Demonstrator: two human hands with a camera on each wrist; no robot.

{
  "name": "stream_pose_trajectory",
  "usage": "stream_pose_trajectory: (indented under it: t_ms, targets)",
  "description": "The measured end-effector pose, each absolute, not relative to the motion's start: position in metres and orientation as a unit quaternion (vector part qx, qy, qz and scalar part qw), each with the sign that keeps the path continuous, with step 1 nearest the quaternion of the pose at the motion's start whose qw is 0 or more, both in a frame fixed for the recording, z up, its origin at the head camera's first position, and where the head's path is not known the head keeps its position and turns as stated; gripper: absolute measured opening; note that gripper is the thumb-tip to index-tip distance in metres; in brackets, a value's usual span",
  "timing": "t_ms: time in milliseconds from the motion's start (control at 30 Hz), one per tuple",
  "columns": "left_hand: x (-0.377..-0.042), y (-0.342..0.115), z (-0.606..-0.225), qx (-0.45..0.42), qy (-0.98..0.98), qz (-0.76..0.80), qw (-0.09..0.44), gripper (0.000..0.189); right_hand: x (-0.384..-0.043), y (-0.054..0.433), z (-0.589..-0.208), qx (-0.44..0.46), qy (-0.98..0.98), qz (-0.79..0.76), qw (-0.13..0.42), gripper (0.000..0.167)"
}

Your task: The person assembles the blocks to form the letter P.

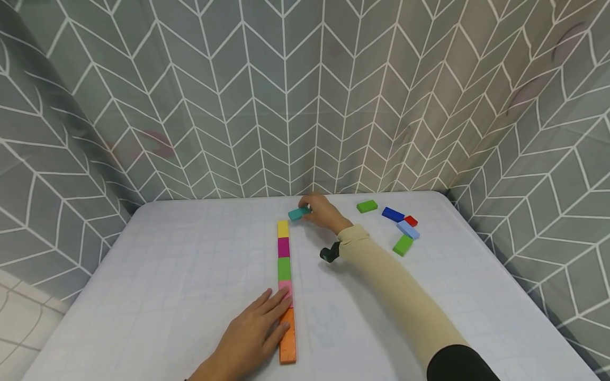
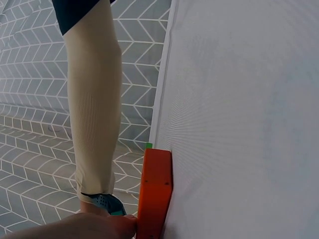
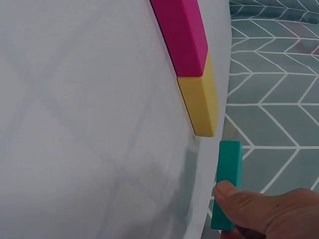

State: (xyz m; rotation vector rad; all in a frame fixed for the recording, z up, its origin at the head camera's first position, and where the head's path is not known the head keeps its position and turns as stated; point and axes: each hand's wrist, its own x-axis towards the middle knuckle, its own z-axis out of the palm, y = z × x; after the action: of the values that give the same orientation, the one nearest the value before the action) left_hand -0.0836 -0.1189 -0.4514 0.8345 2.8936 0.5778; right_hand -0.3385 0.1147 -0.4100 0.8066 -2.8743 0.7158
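Note:
A straight row of blocks runs away from me on the white table: an orange block (image 1: 288, 338) nearest, then a pink block (image 1: 285, 286), a green block (image 1: 284, 269), a magenta block (image 1: 283, 247) and a yellow block (image 1: 283, 228) at the far end. My left hand (image 1: 252, 330) lies along the row's left side, its fingers touching the pink and orange blocks. Just past the yellow end, my right hand (image 1: 324, 212) pinches a teal block (image 3: 229, 164) between thumb and fingers. In the right wrist view that block is apart from the yellow one.
Toward the right back lie loose blocks: a green one (image 1: 367, 206), a dark blue one (image 1: 393, 214), a red one (image 1: 411, 220), a light blue one (image 1: 408, 229) and another green one (image 1: 403, 245). A grey patterned curtain (image 1: 305, 106) hangs behind the table (image 1: 200, 254).

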Motion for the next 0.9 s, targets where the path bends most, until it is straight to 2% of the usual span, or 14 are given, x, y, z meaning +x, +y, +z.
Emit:
stream_pose_trajectory:
  t_ms: [233, 600, 900]
  targets:
    - [-0.083, -0.115, -0.45, 0.262, 0.946, 0.184, 0.055, 0.057, -0.342, 0.108, -0.415, 0.246, -0.943, 0.221, 0.022, 0.031]
    - [-0.083, -0.118, -0.452, 0.28, 0.94, 0.196, 0.028, 0.055, -0.346, 0.104, -0.42, 0.229, -0.952, 0.203, 0.006, 0.032]
    - [-0.084, -0.118, -0.452, 0.27, 0.943, 0.188, 0.045, 0.056, -0.345, 0.102, -0.421, 0.234, -0.95, 0.204, 0.002, 0.035]
